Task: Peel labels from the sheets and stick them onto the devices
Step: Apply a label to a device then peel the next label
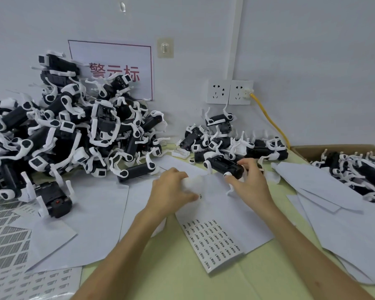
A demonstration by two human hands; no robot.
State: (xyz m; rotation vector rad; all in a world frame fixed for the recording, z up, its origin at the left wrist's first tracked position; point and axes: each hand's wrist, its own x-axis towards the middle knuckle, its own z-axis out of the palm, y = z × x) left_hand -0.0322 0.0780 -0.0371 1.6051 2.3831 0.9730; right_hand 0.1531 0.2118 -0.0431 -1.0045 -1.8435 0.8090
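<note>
The right hand (250, 184) grasps a black device (225, 166) with white clips. The thumb lies on top and the fingers curl underneath, so the device juts out to the left of the palm, raised just above the paper.

The left hand (171, 188) is clenched, its fingers bent over a blurred white fold at the upper end of the label sheet (214, 240). A tiny dark label (201, 197) sits at its thumb tip. It is too blurred to tell whether it is pinched or still stuck to the sheet.

The sheet runs from under both hands toward the person, its printed rows lying flat on the green table (182, 278).

A large pile of devices (74, 131) stands to the left and a smaller pile (227, 137) just behind the held one. More fill a cardboard box (307, 149) at the right, beside loose blank sheets (333, 213).
</note>
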